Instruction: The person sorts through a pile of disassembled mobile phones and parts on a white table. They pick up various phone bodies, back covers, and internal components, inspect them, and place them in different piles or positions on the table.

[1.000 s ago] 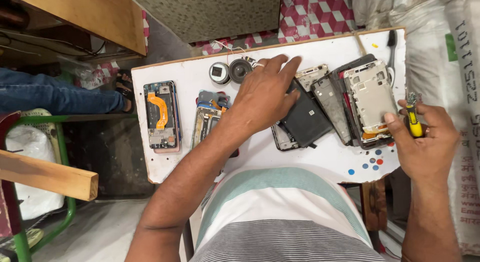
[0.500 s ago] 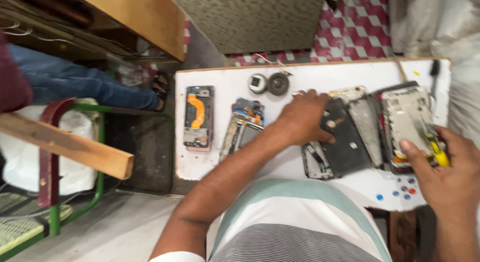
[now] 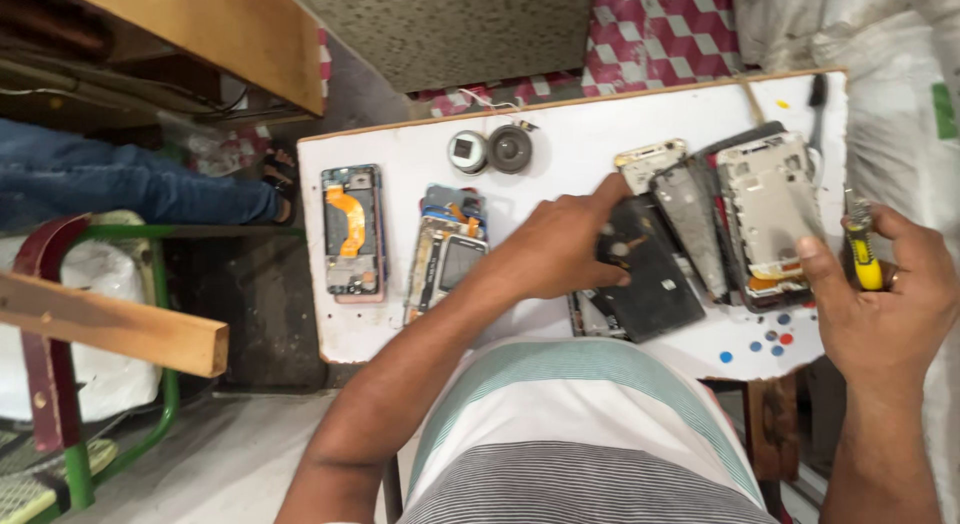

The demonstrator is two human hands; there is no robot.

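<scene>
Two hands are at work over a spread of stripped phones. Left hand (image 3: 562, 249) lies palm down on a black phone panel (image 3: 650, 279), fingers spread across its upper edge, thumb along the near side; whether it pinches the panel or only presses it, I cannot tell. That panel sits right of centre on the white surface (image 3: 590, 134), overlapping a phone frame (image 3: 590, 314) underneath. Right hand (image 3: 885, 304) is off at the right edge, curled tight round a yellow-handled screwdriver (image 3: 862, 249), tip pointing away from the body.

Just beside the black panel, a grey metal plate (image 3: 690, 219) leans against a pale phone chassis (image 3: 770, 209), with a smaller cream-coloured frame (image 3: 648, 162) behind the fingertips.

Moving left: an open phone with blue and orange innards (image 3: 445, 249) rests near the wrist, and well apart from that, an opened phone with an orange ribbon cable (image 3: 352, 232) lies by the left edge. Two small round parts (image 3: 490, 150) sit touching each other at the far side. Coloured dots (image 3: 765, 342) mark the near right corner.

Beyond the surface, a person's leg in blue jeans (image 3: 120, 184) shows on the left.
</scene>
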